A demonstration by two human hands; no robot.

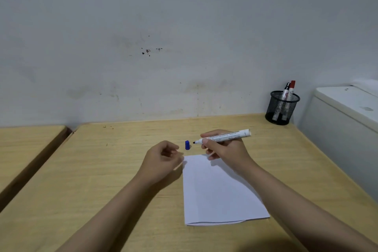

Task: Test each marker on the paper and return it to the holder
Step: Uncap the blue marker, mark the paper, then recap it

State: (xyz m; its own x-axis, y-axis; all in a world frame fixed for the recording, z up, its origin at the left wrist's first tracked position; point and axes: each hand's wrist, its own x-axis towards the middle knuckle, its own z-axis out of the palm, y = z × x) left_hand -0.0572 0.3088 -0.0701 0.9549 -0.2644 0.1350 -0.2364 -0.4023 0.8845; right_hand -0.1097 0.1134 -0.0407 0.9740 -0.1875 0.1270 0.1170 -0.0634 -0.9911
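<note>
Paper (221, 190) lies nearest to the person, a white sheet flat on the wooden table (102, 170), a little right of the middle, and no marks can be seen on it. Its near edge looks slightly lifted or folded. Both bare forearms come in from the bottom of the view, one on each side of the sheet.

At the far left corner of the sheet is the left hand (161, 159). Its fingers are curled loosely and its grip holds nothing; one fingertip seems to be at the corner of the sheet, but I cannot tell if it touches. Above the far edge of the sheet is the right hand (223, 147). Its grip is closed around an uncapped marker (227, 136) with a white body. The marker is almost level, its dark tip points to the left, and the tip is above the bare table, just beyond the sheet.

A small blue cap (187, 145) stands upright on the table, just left of the tip and between the two hands.

Farther away, at the far right corner of the table near the wall (163, 26), stands a black mesh holder (282, 108). It has two capped markers inside, one with a black cap (287, 87) and one with a red cap (292, 86). A white box-like thing (343, 118) is beside the table on the right.
</note>
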